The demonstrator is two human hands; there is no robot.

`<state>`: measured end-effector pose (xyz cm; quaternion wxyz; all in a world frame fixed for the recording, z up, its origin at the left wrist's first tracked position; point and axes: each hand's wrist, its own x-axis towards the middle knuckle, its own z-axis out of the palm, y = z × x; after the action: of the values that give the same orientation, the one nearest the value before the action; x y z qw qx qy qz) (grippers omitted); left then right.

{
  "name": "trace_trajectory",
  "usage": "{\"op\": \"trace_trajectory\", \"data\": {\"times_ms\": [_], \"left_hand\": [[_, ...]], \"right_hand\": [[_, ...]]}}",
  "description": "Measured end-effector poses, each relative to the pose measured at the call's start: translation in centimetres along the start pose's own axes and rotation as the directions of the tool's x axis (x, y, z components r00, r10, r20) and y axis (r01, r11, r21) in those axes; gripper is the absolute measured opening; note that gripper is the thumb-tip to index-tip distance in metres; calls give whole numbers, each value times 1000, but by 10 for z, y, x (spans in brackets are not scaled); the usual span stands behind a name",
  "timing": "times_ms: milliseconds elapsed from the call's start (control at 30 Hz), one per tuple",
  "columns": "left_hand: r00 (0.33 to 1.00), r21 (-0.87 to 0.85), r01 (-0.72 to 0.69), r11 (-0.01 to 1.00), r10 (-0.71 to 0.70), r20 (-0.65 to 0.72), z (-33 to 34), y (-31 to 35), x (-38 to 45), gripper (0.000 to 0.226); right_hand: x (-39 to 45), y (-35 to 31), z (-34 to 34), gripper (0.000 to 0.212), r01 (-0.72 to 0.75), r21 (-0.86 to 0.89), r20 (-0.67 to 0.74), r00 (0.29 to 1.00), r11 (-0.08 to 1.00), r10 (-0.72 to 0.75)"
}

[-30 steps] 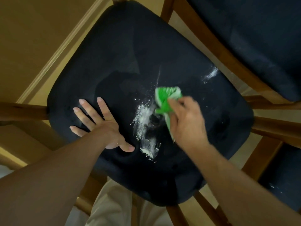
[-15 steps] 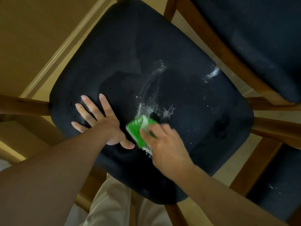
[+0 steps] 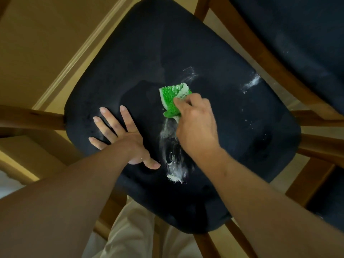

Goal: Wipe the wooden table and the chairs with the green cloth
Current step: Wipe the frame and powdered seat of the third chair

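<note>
While the left hand (image 3: 119, 138) lies flat with fingers spread on the dark chair seat (image 3: 149, 53), the right hand (image 3: 195, 123) pinches the bunched green cloth (image 3: 171, 99) against the seat's middle, just above a streak of white powder (image 3: 173, 155)

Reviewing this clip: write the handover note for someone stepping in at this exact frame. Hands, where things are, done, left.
Left hand: open, flat on the dark chair seat, bracing it.
Right hand: gripping the green cloth, pressed on the seat's middle.
Done: nothing fully clean.
Left: white powder streak beside the right hand, ending in a small pile near the front; faint smear beyond the cloth; another smear by the right edge; specks on the neighbouring chair. Table not in view.
</note>
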<state>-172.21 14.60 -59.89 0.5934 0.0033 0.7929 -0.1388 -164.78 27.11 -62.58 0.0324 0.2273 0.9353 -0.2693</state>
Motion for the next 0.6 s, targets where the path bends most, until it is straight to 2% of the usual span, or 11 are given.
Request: {"op": "trace_trajectory", "data": {"times_ms": [67, 167, 267, 367, 500, 600], "left_hand": [[1000, -1, 1, 1000, -1, 0, 0, 0, -1, 167], [1000, -6, -1, 1000, 1, -4, 0, 1, -2, 166], [1000, -18, -1, 1000, 0, -16, 1, 1, -2, 163], [1000, -25, -2, 1000, 2, -27, 2, 1, -1, 161], [1000, -10, -2, 1000, 1, -23, 2, 1, 0, 165], [1000, -6, 7, 1000, -7, -16, 1, 0, 2, 168]], "right_hand": [[-20, -8, 4, 43, 23, 5, 38, 999, 1000, -23], [-68, -7, 6, 47, 126, 10, 176, 976, 992, -126], [-109, -2, 10, 50, 128, 31, 260, 957, 991, -131], [-117, -4, 14, 46, 80, 44, 253, 963, 996, -89], [-94, 0, 9, 44, 109, 7, 244, 964, 994, -108], [-57, 7, 6, 43, 131, -16, 163, 978, 991, -126]]}}
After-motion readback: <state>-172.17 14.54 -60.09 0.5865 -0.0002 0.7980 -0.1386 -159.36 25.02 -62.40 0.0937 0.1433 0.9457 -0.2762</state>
